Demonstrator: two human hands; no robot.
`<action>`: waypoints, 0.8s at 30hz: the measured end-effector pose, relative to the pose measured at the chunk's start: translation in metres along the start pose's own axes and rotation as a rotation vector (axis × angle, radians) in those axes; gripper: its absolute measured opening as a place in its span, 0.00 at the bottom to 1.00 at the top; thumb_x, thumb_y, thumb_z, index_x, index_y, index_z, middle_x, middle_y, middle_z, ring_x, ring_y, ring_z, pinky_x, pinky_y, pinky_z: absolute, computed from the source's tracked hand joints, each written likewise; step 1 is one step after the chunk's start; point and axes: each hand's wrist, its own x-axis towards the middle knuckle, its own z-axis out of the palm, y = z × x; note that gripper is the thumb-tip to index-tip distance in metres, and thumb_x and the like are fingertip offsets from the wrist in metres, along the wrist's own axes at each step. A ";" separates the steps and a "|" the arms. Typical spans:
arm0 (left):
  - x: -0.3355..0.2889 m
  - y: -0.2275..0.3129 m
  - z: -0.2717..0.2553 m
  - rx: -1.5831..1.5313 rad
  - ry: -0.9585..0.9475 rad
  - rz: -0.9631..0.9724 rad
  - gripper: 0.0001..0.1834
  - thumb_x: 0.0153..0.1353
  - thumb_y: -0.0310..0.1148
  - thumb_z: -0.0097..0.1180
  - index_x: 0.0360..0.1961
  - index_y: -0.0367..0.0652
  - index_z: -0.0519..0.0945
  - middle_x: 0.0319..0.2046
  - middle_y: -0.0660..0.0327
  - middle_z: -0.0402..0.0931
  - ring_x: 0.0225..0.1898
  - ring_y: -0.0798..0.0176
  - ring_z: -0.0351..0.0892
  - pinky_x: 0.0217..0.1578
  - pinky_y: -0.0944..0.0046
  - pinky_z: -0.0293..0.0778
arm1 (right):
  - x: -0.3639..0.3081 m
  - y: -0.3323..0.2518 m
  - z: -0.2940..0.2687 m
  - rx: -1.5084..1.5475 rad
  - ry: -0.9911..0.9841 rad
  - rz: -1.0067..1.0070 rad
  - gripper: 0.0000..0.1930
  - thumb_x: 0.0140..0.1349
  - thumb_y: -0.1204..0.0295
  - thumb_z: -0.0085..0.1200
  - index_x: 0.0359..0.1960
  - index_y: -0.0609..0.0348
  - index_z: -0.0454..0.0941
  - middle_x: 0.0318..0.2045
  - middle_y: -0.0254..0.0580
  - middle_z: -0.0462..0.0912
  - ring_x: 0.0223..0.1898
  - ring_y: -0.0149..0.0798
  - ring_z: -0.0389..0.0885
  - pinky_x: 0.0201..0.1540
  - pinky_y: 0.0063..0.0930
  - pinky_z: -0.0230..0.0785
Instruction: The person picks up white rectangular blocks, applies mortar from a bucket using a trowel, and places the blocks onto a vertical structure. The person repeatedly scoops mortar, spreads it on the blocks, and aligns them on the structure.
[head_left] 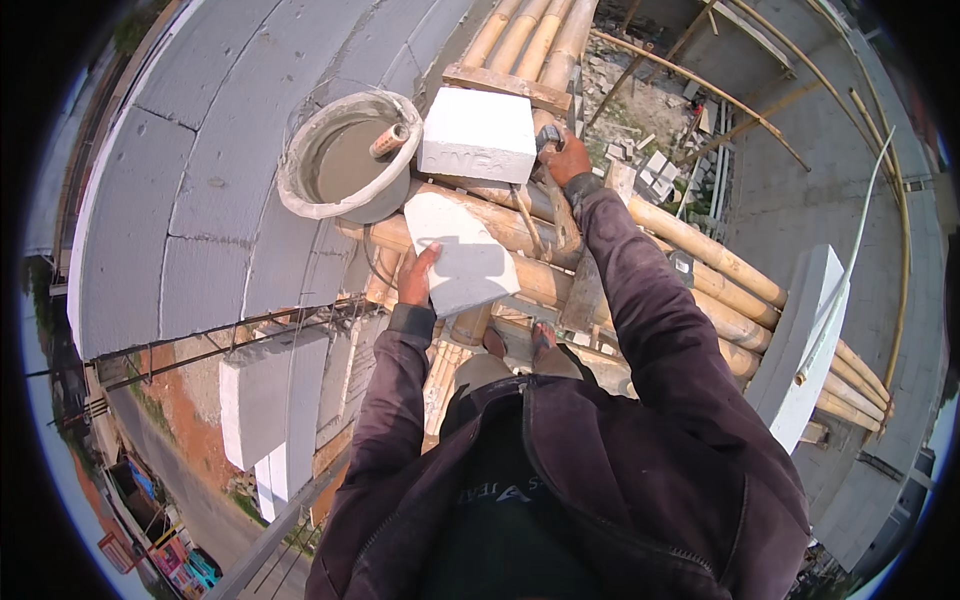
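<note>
Head camera view is showing a person working above a bamboo platform [700,265], beside a wall of grey blocks [212,195]. The cut block [462,225], pale and with a slanted side, is lying on the bamboo in front of the body, and a shadow is falling across its face. The left hand [416,277] is gripping its left edge: the thumb is pressing on the upper face, while the other fingers are mostly hiding at the edge, so I cannot say exactly how they are bending. The right hand [567,160] is curling its fingers closely around a small dark object [547,136], just beside the right end of the white block [477,130]; what kind of object it is, I am not able to tell.

Near the cut block, a bucket [392,202] is holding grey mortar [343,160], with an orange-marked handle [388,141] sticking out.

In my judgement, the person is being at the step of preparing the cut block, steadying it while handling the object. The next move is probably calling for a firm left grip, and for bringing the right hand across without knocking the white block.
</note>
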 end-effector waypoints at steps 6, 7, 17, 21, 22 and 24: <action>-0.027 -0.068 0.027 0.056 0.046 0.031 0.26 0.61 0.39 0.59 0.56 0.35 0.73 0.44 0.59 0.78 0.44 0.64 0.78 0.45 0.64 0.74 | -0.046 -0.006 -0.036 0.464 -0.230 0.318 0.16 0.55 0.74 0.59 0.44 0.68 0.75 0.28 0.47 0.82 0.21 0.40 0.81 0.24 0.33 0.75; -0.029 -0.072 0.031 0.042 0.057 0.016 0.28 0.59 0.39 0.62 0.56 0.33 0.73 0.44 0.57 0.78 0.43 0.63 0.78 0.46 0.65 0.74 | -0.061 -0.014 -0.045 0.690 -0.246 0.428 0.14 0.57 0.74 0.58 0.43 0.67 0.75 0.27 0.45 0.82 0.21 0.39 0.80 0.22 0.32 0.75; -0.006 -0.047 0.070 0.045 0.234 0.151 0.31 0.53 0.41 0.69 0.53 0.32 0.75 0.42 0.55 0.80 0.40 0.64 0.79 0.43 0.65 0.75 | -0.133 -0.076 -0.066 0.442 -0.478 0.345 0.14 0.64 0.71 0.54 0.46 0.69 0.71 0.25 0.50 0.81 0.20 0.43 0.81 0.21 0.38 0.74; -0.013 -0.046 0.074 0.034 0.301 0.153 0.38 0.49 0.46 0.72 0.53 0.29 0.71 0.42 0.52 0.77 0.40 0.63 0.78 0.44 0.66 0.74 | -0.141 -0.116 -0.062 -0.065 -0.376 -0.011 0.16 0.64 0.68 0.54 0.43 0.72 0.70 0.29 0.71 0.79 0.33 0.72 0.78 0.38 0.55 0.69; -0.014 -0.046 0.073 0.060 0.334 0.155 0.40 0.48 0.47 0.73 0.53 0.28 0.70 0.42 0.51 0.77 0.40 0.62 0.78 0.44 0.66 0.74 | -0.139 -0.126 -0.063 -0.020 -0.342 -0.100 0.16 0.65 0.68 0.55 0.43 0.72 0.70 0.27 0.67 0.78 0.30 0.70 0.77 0.33 0.54 0.68; -0.014 -0.047 0.069 0.081 0.374 0.148 0.43 0.45 0.48 0.75 0.52 0.27 0.67 0.43 0.48 0.76 0.41 0.61 0.78 0.45 0.65 0.74 | -0.132 -0.139 -0.070 0.085 -0.172 -0.396 0.18 0.64 0.69 0.56 0.44 0.74 0.69 0.26 0.65 0.77 0.28 0.68 0.77 0.31 0.53 0.67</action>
